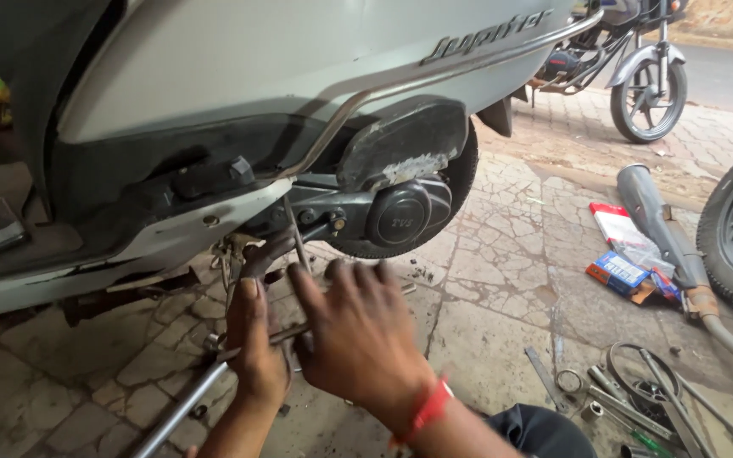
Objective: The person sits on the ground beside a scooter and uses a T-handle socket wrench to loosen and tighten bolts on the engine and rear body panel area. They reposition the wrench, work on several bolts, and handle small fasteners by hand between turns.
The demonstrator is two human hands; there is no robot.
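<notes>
Cracked stone paving (485, 322); loose tools (638, 399) at right; both hands, left hand (256, 343) and right hand (358, 331), grip metal rod (188, 399) under white scooter (239, 93), stand crowding

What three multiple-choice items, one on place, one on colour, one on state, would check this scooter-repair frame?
1. Where does the detached exhaust pipe lie?
A. On the paving at the right
B. On the scooter's seat
C. In the right hand

2. What colour is the band on the right wrist?
A. Blue
B. Red
C. White

3. What is the left hand doing?
A. Resting flat on the paving
B. Hanging open in the air
C. Gripping a long metal bar

Answers:
1. A, since the pipe rests on the stone paving beside small boxes, away from the scooter.
2. B, as a red band circles the wrist behind the right hand.
3. C, because the fingers wrap around the bar under the scooter's body.
</notes>
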